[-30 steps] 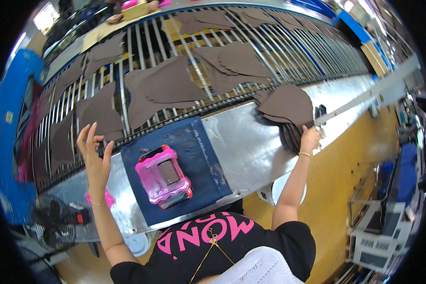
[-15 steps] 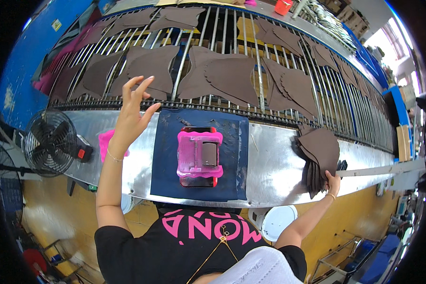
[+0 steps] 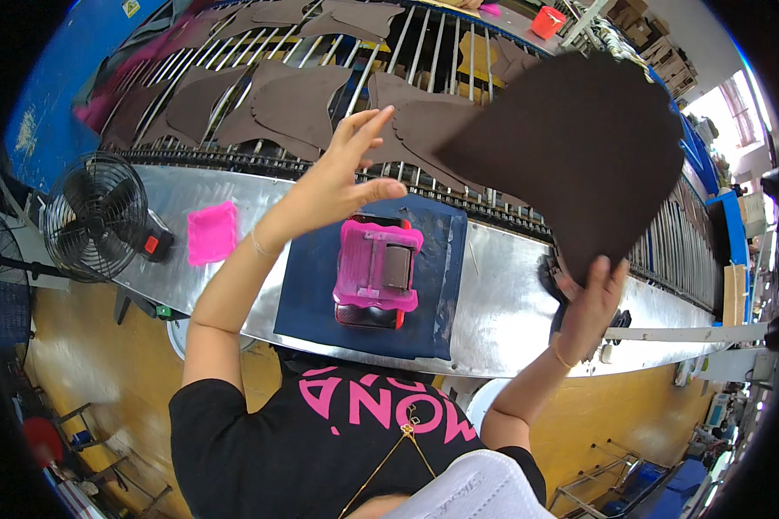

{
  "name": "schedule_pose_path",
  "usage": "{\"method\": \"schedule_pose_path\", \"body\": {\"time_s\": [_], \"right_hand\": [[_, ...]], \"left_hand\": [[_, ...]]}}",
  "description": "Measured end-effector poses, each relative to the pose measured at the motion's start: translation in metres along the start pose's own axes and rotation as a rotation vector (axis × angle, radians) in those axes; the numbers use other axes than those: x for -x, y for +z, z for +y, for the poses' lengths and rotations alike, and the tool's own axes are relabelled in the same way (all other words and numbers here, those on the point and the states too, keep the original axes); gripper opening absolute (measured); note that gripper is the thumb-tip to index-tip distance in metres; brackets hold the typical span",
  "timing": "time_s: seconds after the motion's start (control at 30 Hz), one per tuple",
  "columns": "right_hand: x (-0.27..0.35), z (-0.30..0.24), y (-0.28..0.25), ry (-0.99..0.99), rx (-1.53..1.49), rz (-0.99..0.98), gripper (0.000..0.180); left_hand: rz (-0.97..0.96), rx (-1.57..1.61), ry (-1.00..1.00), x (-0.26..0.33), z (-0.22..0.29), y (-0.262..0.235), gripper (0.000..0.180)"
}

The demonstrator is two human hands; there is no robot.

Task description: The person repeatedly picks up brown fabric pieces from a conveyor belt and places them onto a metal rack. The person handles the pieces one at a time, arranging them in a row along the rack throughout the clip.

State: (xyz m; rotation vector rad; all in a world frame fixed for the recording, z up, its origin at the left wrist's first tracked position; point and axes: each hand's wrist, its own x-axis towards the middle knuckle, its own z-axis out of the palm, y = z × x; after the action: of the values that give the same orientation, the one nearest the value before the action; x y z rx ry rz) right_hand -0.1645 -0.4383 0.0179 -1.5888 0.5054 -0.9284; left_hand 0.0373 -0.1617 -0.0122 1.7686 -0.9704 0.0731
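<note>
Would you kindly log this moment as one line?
right hand: holding up brown piece; left hand: open, holding nothing; pink device: on dark blue mat; other brown pieces: on barred rack

Glossy yellow floor, shiny metal counter; blue panel far left; bright window upper right, brown boxes left of it.

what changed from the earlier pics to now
The right hand, at the edge of the stack before, has lifted a brown piece up off the table; whether more came with it is unclear. The empty left hand moved rightward, toward that piece. The pink-framed roller stayed on the blue mat.
</note>
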Motion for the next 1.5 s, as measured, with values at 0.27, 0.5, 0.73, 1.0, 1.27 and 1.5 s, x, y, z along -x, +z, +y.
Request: {"method": "schedule_pose_path", "body": {"time_s": [0.27,0.5,0.73,1.0,1.27,1.5], "right_hand": [[0.036,0.047,0.101,-0.19,-0.013,-0.623,0.015],[0.052,0.055,0.125,-0.464,0.129,-0.794,0.012],[0.035,0.078,0.074,-0.585,0.283,-0.78,0.015],[0.056,0.102,-0.022,-0.062,0.37,-0.572,0.018],[0.061,0.062,-0.137,0.001,0.341,-0.144,0.009],[0.021,-0.037,-0.156,-0.323,0.847,-0.075,0.015]], "left_hand": [[0.162,0.188,-0.318,0.042,0.023,-0.11,0.017],[0.189,-0.168,-0.384,0.087,0.041,-0.149,0.012],[-0.021,-0.037,-0.547,0.093,0.037,-0.107,0.004],[-0.308,-0.257,-0.067,0.058,0.024,-0.024,0.011],[-0.626,-0.307,0.173,0.017,0.038,0.048,0.014],[-0.37,-0.126,0.262,-0.048,0.064,0.057,0.068]]}}
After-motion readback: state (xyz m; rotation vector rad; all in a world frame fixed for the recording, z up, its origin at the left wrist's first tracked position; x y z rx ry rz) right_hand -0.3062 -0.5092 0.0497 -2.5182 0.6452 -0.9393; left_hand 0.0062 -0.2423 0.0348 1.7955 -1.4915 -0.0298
